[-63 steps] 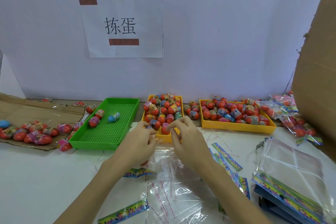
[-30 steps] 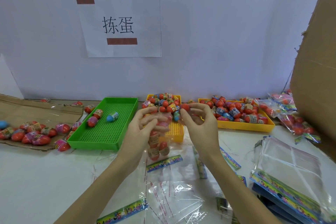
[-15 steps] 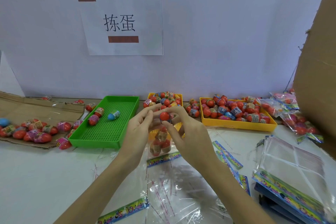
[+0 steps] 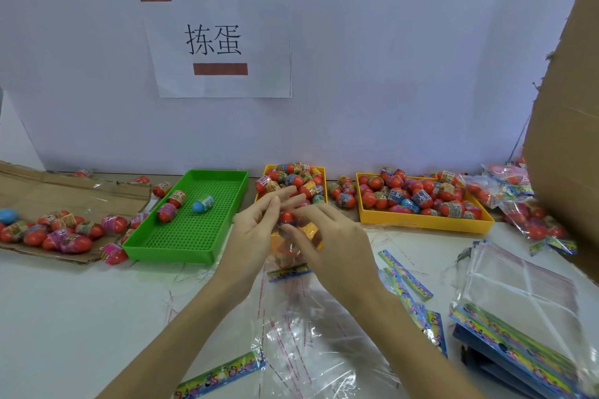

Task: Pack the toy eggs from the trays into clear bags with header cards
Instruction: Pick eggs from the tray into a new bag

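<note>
I hold a clear bag upright in front of the small yellow tray, its colourful header card hanging at the bottom and several toy eggs inside. My left hand holds the bag's mouth on the left, fingers pointing up. My right hand pinches a red toy egg at the bag's opening. The small tray is heaped with eggs. A larger yellow tray to the right is full of them too.
A green tray on the left holds three eggs. Loose eggs lie on flattened cardboard at far left. Empty clear bags lie near me, a stack of them at right, filled bags beside a cardboard box.
My hands lifted the bag off the table, and my right hand brought a red egg from the tray to the bag's mouth. It now sits lower between my fingers.
</note>
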